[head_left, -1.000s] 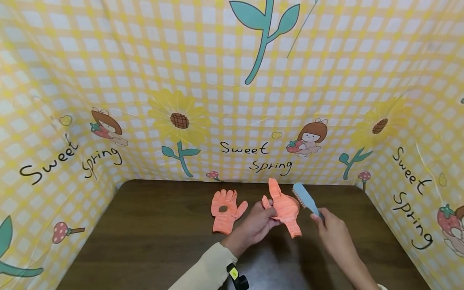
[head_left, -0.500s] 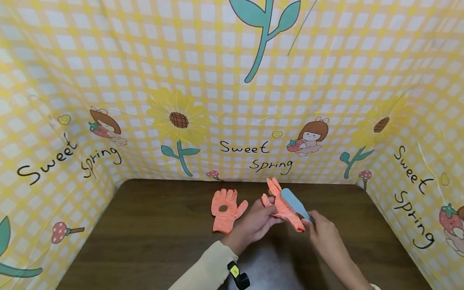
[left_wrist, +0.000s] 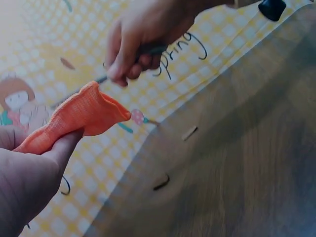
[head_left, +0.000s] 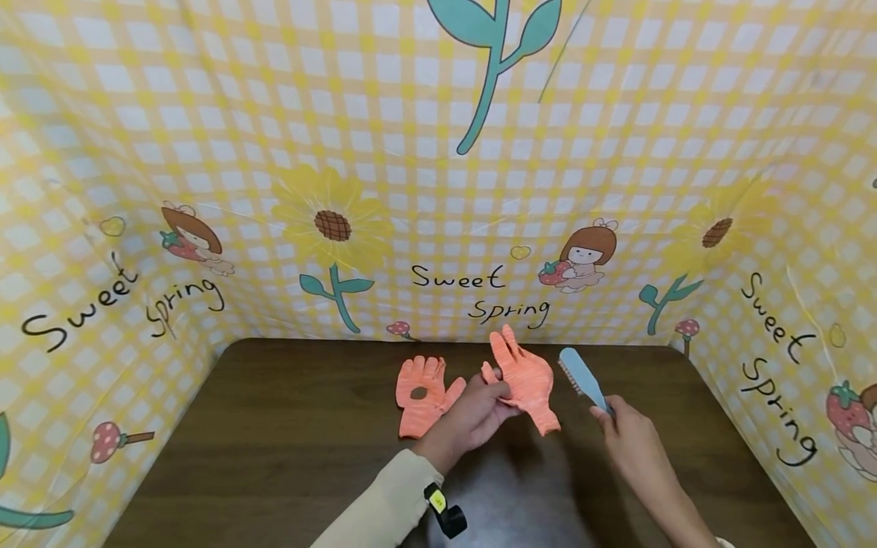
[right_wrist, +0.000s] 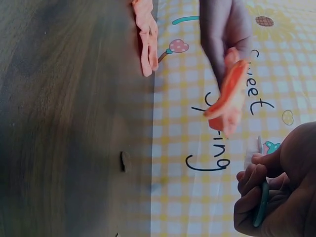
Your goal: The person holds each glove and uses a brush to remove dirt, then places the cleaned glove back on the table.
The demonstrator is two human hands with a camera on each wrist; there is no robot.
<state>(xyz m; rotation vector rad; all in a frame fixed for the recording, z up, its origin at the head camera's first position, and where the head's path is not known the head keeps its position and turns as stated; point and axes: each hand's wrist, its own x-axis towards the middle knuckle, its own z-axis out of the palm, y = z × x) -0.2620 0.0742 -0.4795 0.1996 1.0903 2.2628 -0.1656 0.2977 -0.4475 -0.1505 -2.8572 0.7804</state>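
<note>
My left hand (head_left: pixel 476 415) pinches an orange knit glove (head_left: pixel 526 380) by its thumb side, raised over the table with its fingers pointing up and its cuff hanging toward me. In the left wrist view the glove's cuff (left_wrist: pixel 98 111) sticks out past my thumb. My right hand (head_left: pixel 633 441) grips the handle of a light blue brush (head_left: pixel 581 371), whose bristles face the glove across a small gap. Most of the handle is hidden in my curled fingers in the right wrist view. A second orange glove (head_left: pixel 419 392), with a dark round spot on its palm, lies flat on the table beside my left hand.
The dark brown wooden table (head_left: pixel 294 441) meets a yellow checked cloth (head_left: pixel 384 152) with printed flowers at the back and both sides. A small scrap-like bit (left_wrist: pixel 189 132) and another short dark-edged bit (left_wrist: pixel 161 181) show on the tabletop in the left wrist view.
The brush swept left over the raised glove, which tilted and narrowed under it, then drew back to the right. The glove now faces up broadly again, slightly further left. The flat glove stayed put.
</note>
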